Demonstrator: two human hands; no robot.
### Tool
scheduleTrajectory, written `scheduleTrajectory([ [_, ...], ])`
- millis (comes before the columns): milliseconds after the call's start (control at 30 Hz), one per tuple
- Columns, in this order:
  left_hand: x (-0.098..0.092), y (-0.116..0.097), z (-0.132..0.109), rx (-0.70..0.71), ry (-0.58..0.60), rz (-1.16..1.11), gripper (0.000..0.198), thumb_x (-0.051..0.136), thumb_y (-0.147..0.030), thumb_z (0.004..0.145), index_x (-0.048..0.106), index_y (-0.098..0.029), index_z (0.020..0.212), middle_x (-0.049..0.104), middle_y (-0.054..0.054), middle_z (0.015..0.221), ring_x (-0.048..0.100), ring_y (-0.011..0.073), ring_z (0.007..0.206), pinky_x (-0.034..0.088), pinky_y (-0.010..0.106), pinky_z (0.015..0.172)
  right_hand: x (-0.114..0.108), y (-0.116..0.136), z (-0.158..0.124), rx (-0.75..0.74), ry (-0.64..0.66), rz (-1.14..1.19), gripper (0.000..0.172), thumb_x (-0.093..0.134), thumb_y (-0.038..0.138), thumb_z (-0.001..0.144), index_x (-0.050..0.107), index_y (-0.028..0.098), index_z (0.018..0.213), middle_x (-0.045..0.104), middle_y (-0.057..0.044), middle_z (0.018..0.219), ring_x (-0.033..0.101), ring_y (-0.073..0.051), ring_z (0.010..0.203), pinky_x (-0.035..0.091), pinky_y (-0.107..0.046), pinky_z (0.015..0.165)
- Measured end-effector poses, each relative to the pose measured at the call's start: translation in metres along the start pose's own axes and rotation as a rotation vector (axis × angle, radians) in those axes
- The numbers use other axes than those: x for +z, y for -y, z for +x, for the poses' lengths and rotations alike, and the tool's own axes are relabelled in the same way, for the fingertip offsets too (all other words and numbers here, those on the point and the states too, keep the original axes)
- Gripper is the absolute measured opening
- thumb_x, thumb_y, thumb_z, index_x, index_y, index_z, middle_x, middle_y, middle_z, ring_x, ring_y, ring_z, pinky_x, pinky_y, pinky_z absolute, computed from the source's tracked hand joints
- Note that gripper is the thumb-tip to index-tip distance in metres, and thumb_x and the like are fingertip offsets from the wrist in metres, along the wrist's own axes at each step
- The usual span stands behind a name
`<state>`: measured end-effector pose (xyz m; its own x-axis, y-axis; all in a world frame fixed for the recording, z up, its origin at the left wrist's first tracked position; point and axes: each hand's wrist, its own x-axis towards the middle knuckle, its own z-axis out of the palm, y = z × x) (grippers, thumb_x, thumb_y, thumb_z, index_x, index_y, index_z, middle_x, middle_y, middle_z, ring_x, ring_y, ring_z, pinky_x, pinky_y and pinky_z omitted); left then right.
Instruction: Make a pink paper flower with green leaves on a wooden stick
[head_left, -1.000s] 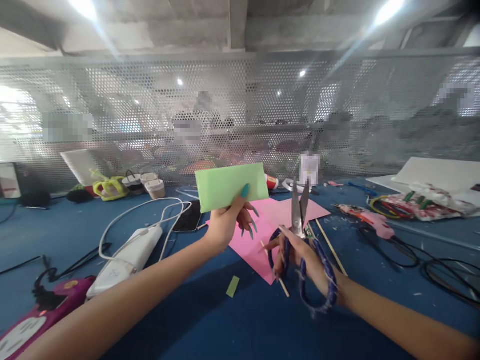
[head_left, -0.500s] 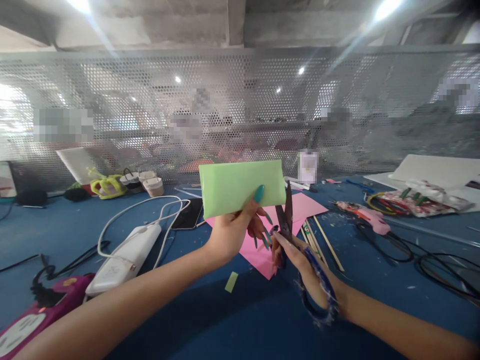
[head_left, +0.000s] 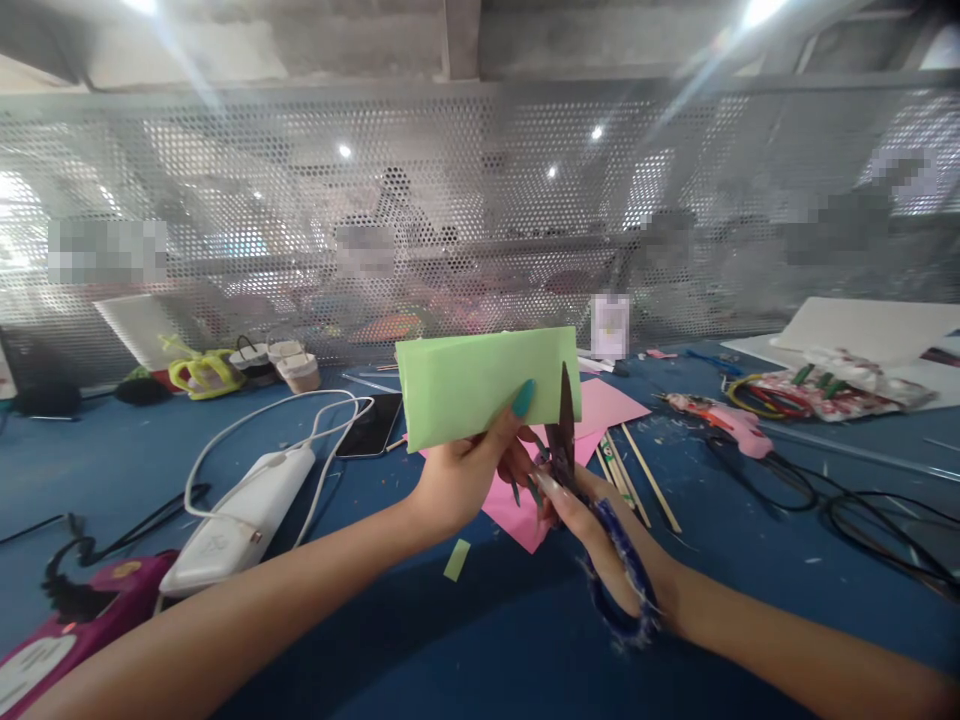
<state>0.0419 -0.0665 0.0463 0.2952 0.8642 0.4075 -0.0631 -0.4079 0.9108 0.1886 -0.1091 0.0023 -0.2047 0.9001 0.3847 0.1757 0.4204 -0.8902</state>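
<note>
Left hand (head_left: 465, 480) pinches folded green paper (head_left: 465, 385), thumb in front, held above the blue table (head_left: 337, 650). Right hand (head_left: 589, 525) curled round scissors (head_left: 562, 450), one blade crossing the paper's right end. Risk — loose layers slipping could skew a cut; nearby left fingertips could get nicked. No legible writing.

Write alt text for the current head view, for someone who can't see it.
A person's left hand holds a folded, light green paper sheet while the right hand holds dark metal scissors with blue-wrapped handles, one blade in front of the paper's right end. On the blue tabletop lie pink paper and pale wooden sticks, with a pink glue gun farther right.
</note>
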Motion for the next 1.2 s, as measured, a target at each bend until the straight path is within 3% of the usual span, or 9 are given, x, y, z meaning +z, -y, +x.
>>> scheduleTrajectory([
  [233,-0.005,0.006,0.006,0.004,0.029,-0.021,0.043,0.053,-0.054,0.081,0.06,-0.013,0.069,0.061,0.003,0.046,0.057,0.0115,0.038,0.046,0.022,0.04,0.003,-0.007,0.007,0.042,-0.017,0.063,0.035,0.041,0.05,0.092,0.055,0.019,0.082,0.056,-0.001,0.069,0.053,-0.016,0.066,0.042,-0.03,0.064],
  [367,-0.013,0.006,0.016,0.004,-0.039,0.013,0.045,0.055,-0.056,0.08,0.061,-0.013,0.067,0.062,0.004,0.048,0.06,0.0131,0.042,0.049,0.023,0.042,0.01,-0.021,0.026,0.053,-0.101,0.067,0.041,0.044,0.056,0.089,0.055,0.018,0.079,0.055,-0.001,0.065,0.053,-0.014,0.061,0.041,-0.028,0.057],
  [567,-0.035,0.015,0.037,0.067,-0.078,0.001,0.044,0.061,-0.056,0.074,0.061,-0.014,0.062,0.062,0.002,0.048,0.062,0.0127,0.046,0.053,0.022,0.048,0.023,-0.021,0.056,0.038,0.051,0.231,0.046,0.039,0.061,0.088,0.054,0.017,0.085,0.057,-0.001,0.07,0.051,-0.011,0.054,0.041,-0.025,0.05],
  [733,-0.051,0.028,0.048,0.033,-0.107,-0.014,0.044,0.061,-0.056,0.074,0.062,-0.014,0.062,0.063,0.002,0.051,0.064,0.0135,0.049,0.055,0.024,0.051,0.032,-0.031,0.073,-0.016,-0.002,0.159,0.047,0.039,0.06,0.088,0.055,0.017,0.076,0.052,0.001,0.062,0.05,-0.012,0.052,0.04,-0.025,0.049],
  [967,-0.054,0.034,0.051,-0.023,-0.071,-0.068,0.041,0.061,-0.053,0.076,0.064,-0.013,0.068,0.065,0.003,0.055,0.066,0.0151,0.055,0.057,0.026,0.058,0.03,-0.037,0.073,-0.059,-0.014,0.092,0.045,0.038,0.058,0.09,0.055,0.018,0.077,0.053,0.001,0.061,0.052,-0.013,0.054,0.042,-0.026,0.053],
  [1200,-0.052,0.033,0.05,-0.031,-0.094,-0.115,0.042,0.061,-0.053,0.075,0.061,-0.013,0.064,0.066,0.004,0.057,0.067,0.0149,0.056,0.055,0.024,0.054,0.03,-0.04,0.07,-0.057,-0.011,0.129,0.042,0.038,0.057,0.091,0.053,0.019,0.08,0.053,0.001,0.067,0.052,-0.012,0.056,0.043,-0.025,0.054],
])
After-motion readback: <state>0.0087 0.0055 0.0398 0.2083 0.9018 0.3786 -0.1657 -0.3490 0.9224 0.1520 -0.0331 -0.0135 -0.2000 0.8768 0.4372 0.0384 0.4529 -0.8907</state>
